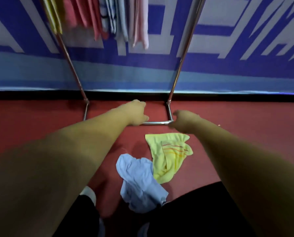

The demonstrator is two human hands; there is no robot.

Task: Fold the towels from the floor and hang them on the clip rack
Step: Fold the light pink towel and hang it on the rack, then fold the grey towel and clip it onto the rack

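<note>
Over red floor (pixel 245 117), left hand (pixel 137 113) and right hand (pixel 183 119) hang loosely curled.

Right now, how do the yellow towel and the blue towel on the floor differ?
The yellow towel has orange stripes; the blue towel is plain. The yellow towel lies nearer the rack base, the blue towel nearer the person's legs. Both lie crumpled on the red floor, edges meeting.

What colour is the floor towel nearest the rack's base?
The towel is pale yellow with thin orange stripes, clearest in the head view.
</note>
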